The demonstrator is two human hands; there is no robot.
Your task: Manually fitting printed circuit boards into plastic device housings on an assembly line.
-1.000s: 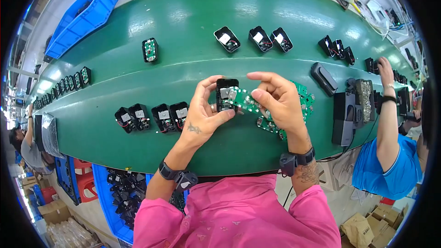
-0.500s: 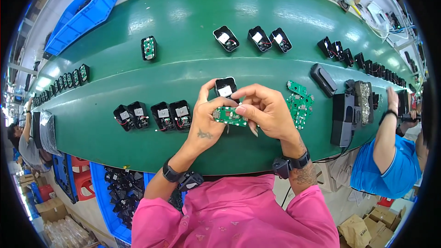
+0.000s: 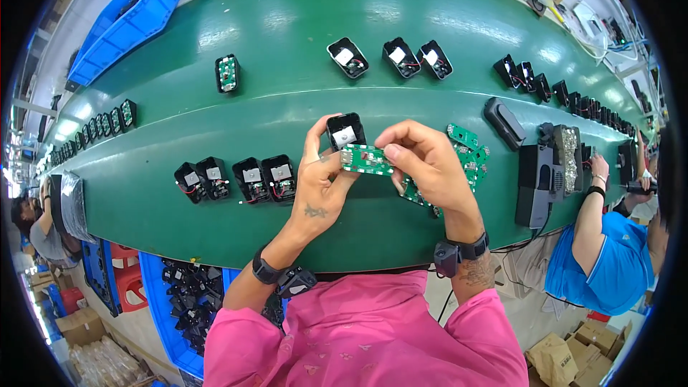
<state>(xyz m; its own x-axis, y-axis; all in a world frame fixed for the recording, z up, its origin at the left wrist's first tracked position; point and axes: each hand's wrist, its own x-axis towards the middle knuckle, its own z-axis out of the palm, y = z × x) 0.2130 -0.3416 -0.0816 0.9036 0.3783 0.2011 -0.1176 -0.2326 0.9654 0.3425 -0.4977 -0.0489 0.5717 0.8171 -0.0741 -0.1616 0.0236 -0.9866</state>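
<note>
My left hand [image 3: 319, 190] grips a small open black plastic housing [image 3: 337, 123] from its left side, with a pale block inside it. Between the thumb and fingers of my right hand [image 3: 433, 172] is a green circuit board [image 3: 369, 160], held level just over the housing's near end. The board's left end, which bears a metal connector, lies close to my left thumb. More loose circuit boards [image 3: 467, 136] are piled on the green table beside my right hand, which partly covers them. Several open black housings [image 3: 278, 178] with wires inside stand left of my left hand.
Three open housings [image 3: 398, 57] and one with a board fitted [image 3: 227, 74] stand farther back. Rows of housings line both far sides. A black-grey device [image 3: 536, 186] sits right, near a co-worker in blue [image 3: 609, 258]. A blue bin of black parts [image 3: 193, 308] is below left.
The housing in my left hand has shifted slightly left and up. My right hand and the board have moved a little right and up. The co-worker's arm on the right has lowered.
</note>
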